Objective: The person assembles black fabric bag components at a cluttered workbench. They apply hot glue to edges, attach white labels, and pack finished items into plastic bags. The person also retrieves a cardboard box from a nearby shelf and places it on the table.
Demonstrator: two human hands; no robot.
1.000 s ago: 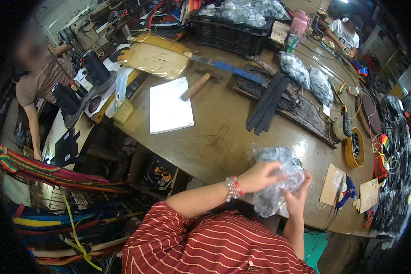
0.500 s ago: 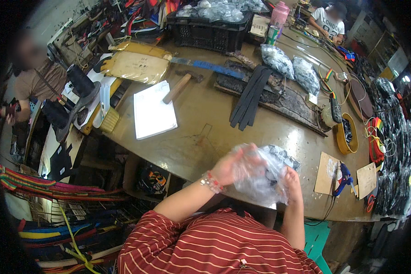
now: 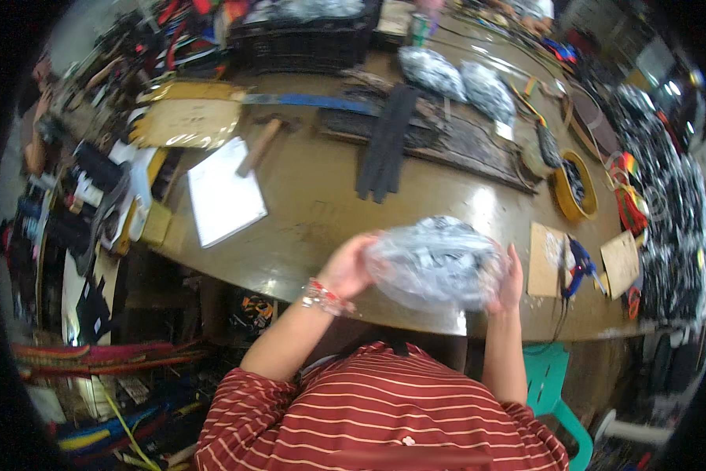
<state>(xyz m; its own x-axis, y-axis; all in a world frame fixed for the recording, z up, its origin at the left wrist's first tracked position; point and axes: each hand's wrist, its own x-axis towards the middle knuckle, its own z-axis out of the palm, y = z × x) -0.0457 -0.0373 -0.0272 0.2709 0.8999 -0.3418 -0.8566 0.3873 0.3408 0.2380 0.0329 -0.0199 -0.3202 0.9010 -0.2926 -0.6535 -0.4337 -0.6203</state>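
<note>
A clear plastic bag (image 3: 439, 263) filled with dark pieces is lifted just above the table's near edge. My left hand (image 3: 351, 265), with a beaded bracelet at the wrist, grips the bag's left end. At the opposite end my right hand (image 3: 511, 284) holds it too, thumb side upward and some fingers hidden behind the plastic. The bag lies sideways between both palms and looks rounded. What the dark pieces inside are, I cannot make out through the blurred plastic.
On the table lie a white paper pad (image 3: 223, 196), a hammer (image 3: 263, 145), black straps (image 3: 386, 145) and a dark board (image 3: 447, 149). Filled bags (image 3: 486, 90) sit farther back. Rightward are a yellow container (image 3: 561, 196) and a blue glue gun (image 3: 579, 265). A green plastic chair (image 3: 553, 392) stands below.
The bag has turned from hanging crumpled to lying sideways, its filled part now facing up between my hands. My left hand has moved left to its end. The view has shifted.
</note>
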